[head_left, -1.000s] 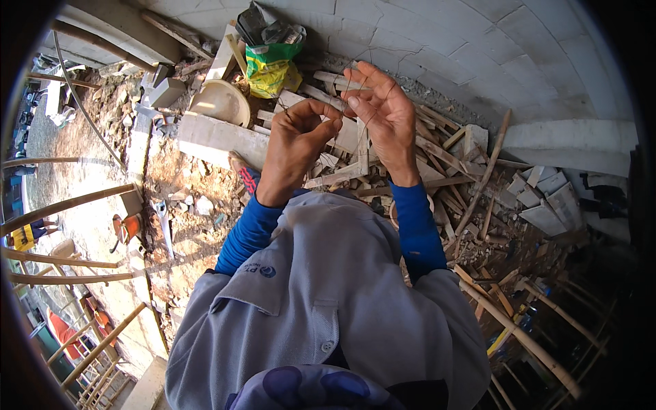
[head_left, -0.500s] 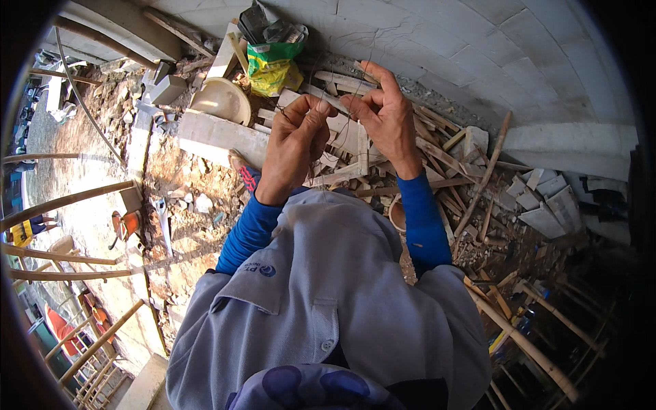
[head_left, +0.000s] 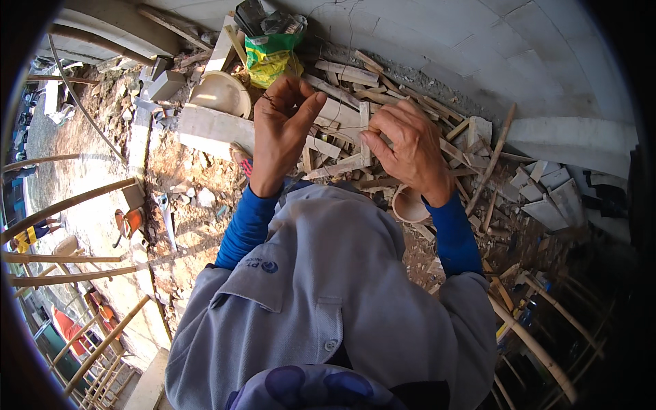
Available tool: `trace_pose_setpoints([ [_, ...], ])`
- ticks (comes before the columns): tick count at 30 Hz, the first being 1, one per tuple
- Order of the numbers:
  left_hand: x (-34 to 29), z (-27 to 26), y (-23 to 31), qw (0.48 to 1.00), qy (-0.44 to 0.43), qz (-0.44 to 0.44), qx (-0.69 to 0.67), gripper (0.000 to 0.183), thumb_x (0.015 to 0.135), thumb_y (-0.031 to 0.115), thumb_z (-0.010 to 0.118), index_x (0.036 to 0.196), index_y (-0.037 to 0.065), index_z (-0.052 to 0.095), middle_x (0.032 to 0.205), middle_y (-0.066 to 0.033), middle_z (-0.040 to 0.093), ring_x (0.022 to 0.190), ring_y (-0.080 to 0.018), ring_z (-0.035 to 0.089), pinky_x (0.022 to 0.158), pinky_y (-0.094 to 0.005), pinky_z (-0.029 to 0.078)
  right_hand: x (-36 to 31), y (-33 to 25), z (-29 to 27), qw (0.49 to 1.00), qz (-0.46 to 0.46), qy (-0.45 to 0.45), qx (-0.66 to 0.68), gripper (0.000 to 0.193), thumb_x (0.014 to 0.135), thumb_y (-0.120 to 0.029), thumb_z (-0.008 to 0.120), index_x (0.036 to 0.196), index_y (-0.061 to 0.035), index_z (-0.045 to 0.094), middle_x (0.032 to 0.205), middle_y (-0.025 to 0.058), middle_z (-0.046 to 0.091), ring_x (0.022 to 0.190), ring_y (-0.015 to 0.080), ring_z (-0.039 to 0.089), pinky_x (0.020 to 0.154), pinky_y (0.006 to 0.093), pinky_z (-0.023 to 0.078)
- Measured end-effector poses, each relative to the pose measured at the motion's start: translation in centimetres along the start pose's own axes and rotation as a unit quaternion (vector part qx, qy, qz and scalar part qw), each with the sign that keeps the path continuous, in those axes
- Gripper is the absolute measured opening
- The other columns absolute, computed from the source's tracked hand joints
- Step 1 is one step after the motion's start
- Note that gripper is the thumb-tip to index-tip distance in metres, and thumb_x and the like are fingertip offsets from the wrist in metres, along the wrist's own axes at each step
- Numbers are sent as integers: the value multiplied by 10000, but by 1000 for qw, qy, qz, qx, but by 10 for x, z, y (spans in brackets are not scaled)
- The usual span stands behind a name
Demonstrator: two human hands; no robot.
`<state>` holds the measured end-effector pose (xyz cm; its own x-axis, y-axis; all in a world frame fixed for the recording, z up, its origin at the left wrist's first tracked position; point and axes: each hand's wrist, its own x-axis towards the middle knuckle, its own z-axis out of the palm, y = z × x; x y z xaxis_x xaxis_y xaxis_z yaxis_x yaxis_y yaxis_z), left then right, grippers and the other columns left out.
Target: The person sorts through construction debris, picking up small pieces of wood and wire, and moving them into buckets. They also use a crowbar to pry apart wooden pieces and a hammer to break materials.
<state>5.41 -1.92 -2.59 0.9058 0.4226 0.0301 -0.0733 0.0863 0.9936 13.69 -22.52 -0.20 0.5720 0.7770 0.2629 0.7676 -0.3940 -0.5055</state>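
"The hands have parted: left hand point(head_left: 280, 130) at eleven o'clock, right hand point(head_left: 411, 143) drawn back to two."

"Fingers?"

"Left curled, thumb near forefinger, hold unclear; right bent, pinching thin, curved wire point(head_left: 348, 128) at twelve."

"Around them?"

"Rough wooden offcuts point(head_left: 347, 72) beyond, a round bowl point(head_left: 408, 206) at three."

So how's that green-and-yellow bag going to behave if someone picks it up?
Probably floppy: the green-and-yellow bag looks creased and soft-sided. Could spill if tipped, since dark crumpled material sticks out of its top. Weight's hard to call; most of what's inside is hidden.
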Motion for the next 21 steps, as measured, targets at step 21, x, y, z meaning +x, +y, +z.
trace_pose_setpoints([
  [21, -4, -8, 23, 980, -146, -128, 50, 442, 916, 449, 752, 890, 8, 749, 681, 38, 604, 573, -26, 424, 521, -228, 318, 52, -3, -29, 986, -92, -4, -142, 346, 793, -249, 827, 1039, -82, 650, 883, 86, 581, 771, 270, 667, 647, 406, 565],
])
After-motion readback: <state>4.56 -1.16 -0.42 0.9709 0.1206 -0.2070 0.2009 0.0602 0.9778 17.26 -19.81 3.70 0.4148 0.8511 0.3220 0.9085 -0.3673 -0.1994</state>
